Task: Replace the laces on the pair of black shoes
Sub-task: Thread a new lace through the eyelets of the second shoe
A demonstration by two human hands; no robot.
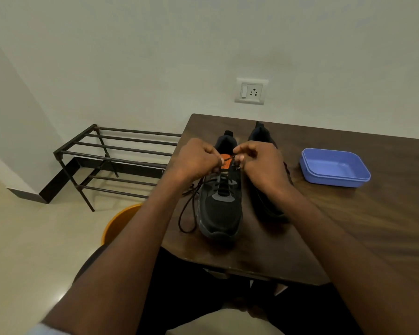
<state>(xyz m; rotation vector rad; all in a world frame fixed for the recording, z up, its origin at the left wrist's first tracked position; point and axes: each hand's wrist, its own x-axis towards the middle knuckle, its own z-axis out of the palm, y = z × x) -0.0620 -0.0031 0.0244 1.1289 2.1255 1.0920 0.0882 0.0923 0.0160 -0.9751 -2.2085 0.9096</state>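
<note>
At frame centre, the left hand (198, 158) and right hand (257, 163) each pinch the lace (188, 213) above the near shoe (221, 209); pulling evenly should keep both ends matched.

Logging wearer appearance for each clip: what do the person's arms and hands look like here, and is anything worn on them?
Both forearms are bare from near the elbow to the wrist. The left hand and right hand are ungloved, with no visible ring, watch or bracelet. A pale sleeve edge shows by the left arm at the bottom corner, blurred. No sleeve shows on the right arm.
</note>
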